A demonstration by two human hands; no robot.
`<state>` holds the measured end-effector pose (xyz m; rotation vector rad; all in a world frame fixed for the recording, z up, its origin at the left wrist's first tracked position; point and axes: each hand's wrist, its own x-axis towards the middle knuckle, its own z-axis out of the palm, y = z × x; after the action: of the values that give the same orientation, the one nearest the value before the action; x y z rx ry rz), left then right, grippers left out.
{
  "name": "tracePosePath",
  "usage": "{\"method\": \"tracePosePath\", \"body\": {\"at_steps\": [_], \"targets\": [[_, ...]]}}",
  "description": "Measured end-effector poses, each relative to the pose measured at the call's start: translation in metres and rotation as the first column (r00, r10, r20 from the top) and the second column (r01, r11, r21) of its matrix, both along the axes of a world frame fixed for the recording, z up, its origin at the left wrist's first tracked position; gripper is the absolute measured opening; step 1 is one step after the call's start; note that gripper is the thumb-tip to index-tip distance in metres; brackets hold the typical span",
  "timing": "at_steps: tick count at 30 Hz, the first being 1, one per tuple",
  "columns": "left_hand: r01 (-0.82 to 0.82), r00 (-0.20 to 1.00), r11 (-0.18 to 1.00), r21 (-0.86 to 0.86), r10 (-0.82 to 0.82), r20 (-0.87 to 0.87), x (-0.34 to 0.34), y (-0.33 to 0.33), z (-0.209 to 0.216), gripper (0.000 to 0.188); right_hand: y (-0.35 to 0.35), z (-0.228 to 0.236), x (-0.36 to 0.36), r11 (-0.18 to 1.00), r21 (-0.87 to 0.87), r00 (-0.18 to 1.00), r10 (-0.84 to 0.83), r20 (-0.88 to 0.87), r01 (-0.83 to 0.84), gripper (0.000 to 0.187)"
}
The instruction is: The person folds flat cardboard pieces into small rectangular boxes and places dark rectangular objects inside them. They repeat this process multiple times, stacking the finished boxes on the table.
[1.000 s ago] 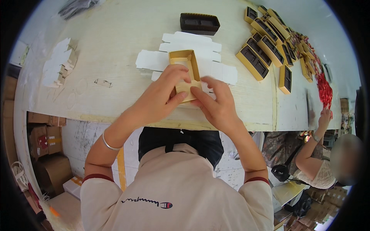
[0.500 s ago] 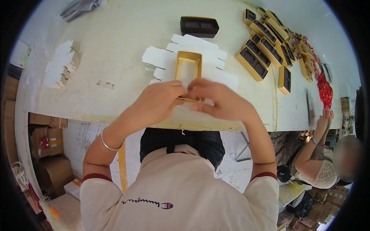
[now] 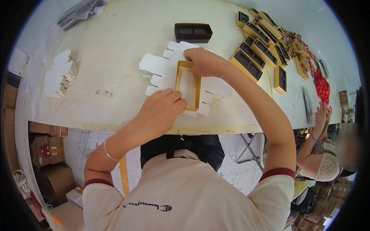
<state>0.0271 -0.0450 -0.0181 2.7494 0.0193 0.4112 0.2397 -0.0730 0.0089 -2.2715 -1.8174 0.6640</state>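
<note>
A shallow gold cardboard box [image 3: 197,94] with an open top lies lengthwise before me on flat white cardboard blanks [image 3: 160,65]. My left hand [image 3: 163,109] has its fingers closed over the box's near left wall. At the far end, my right hand [image 3: 204,62] is curled round the end wall by the right corner, and its fingertips are partly hidden. Beyond the blanks sits a stack of dark brown plastic trays [image 3: 193,31].
Several gold boxes with dark inserts [image 3: 246,63] are heaped at the far right, near red ribbons [image 3: 320,86]. More white blanks [image 3: 59,73] stand at the left, with a plastic-wrapped dark bundle [image 3: 81,14] behind. A co-worker [image 3: 323,163] is at the right.
My right hand has moved from the box's near end to its far end. My left hand stays by the near left corner, while the near wall now shows upright.
</note>
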Motion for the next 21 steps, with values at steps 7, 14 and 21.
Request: {"method": "tracePosePath", "body": {"at_steps": [7,14,21], "targets": [[-0.096,0.995,0.995,0.041,0.095,0.013,-0.006,-0.001,0.011,0.027,-0.004,0.007,0.005,0.998,-0.062,0.988,0.02,-0.154,-0.03,0.019],[-0.092,0.995,0.97,-0.224,0.097,0.013,-0.008,0.034,0.021,0.04,0.014,-0.035,0.097,0.894,0.436,0.894,-0.107,0.435,-0.105,0.022],[-0.119,0.988,0.965,-0.233,0.137,0.067,-0.008,0.048,-0.011,0.07,0.035,-0.049,0.099,0.871,0.458,0.847,-0.102,0.521,-0.177,0.004]]}}
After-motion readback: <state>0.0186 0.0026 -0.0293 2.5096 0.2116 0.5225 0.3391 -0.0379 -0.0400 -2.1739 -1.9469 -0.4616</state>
